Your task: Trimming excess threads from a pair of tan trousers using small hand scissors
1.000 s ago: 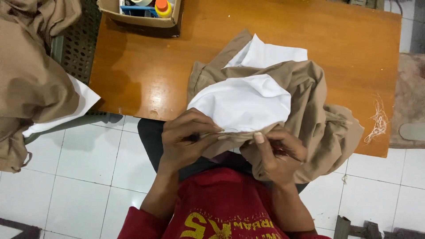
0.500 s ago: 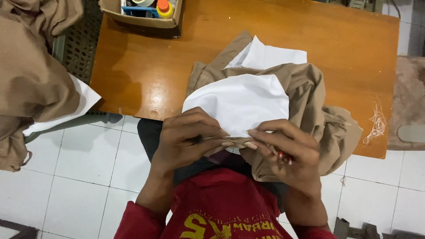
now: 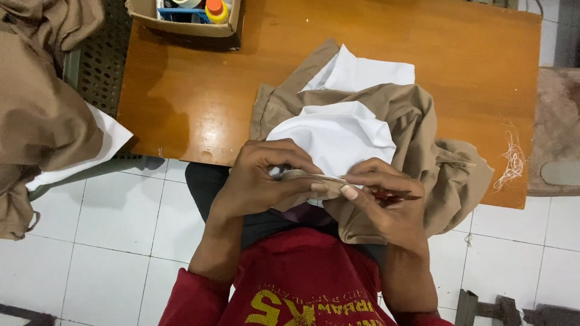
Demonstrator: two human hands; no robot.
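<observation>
Pinching a folded edge (image 3: 305, 178) of the khaki garment (image 3: 417, 115) between both hands, just over the near rim of the tabletop (image 3: 199, 90). Left hand (image 3: 260, 181) at 9 o'clock of that edge, grip closed on it with thumb below and fingers above. Right hand (image 3: 386, 211) at 3 o'clock of it, thumb and forefinger pressed together on the same edge, with a small reddish thread clipper (image 3: 396, 195) tucked under the other fingers and its tip pointing to 3 o'clock. Garment lying partly on the tabletop, partly on the lap, white lining (image 3: 338, 136) turned outward at 12 o'clock of the hands.

Probably checking or trimming along the seam, judging from the stretched edge and the ready clipper. For a next cut: keeping the edge taut, bringing the clipper tip to the thread only, away from the cloth.

Further away: cardboard box (image 3: 187, 27) at 11 o'clock, loose threads (image 3: 513, 160) at 3 o'clock, pile of khaki cloth (image 3: 42, 121) at 9 o'clock.
</observation>
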